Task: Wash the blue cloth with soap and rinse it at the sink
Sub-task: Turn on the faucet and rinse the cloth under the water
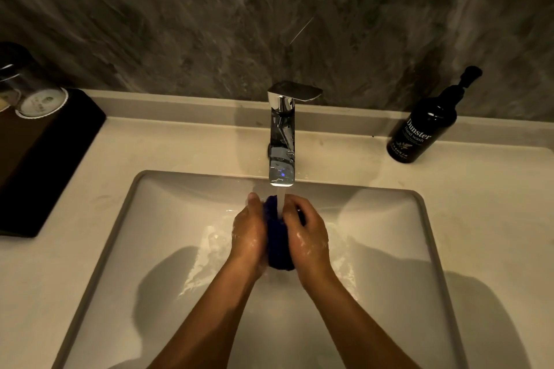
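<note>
The blue cloth (279,244) is bunched into a dark wad between my two hands, over the white sink basin (168,219). My left hand (249,229) grips its left side and my right hand (306,232) grips its right side, fingers curled round it. Both hands are wet with bits of foam. A stream of water (281,202) runs from the chrome tap (281,135) onto the top of the cloth. The black hand wash pump bottle (422,126) stands on the counter at the right.
A black tray (45,165) with upturned glasses (33,93) sits on the counter at the left. A dark stone wall (269,24) rises behind the tap. Water pools and splashes around the basin's middle.
</note>
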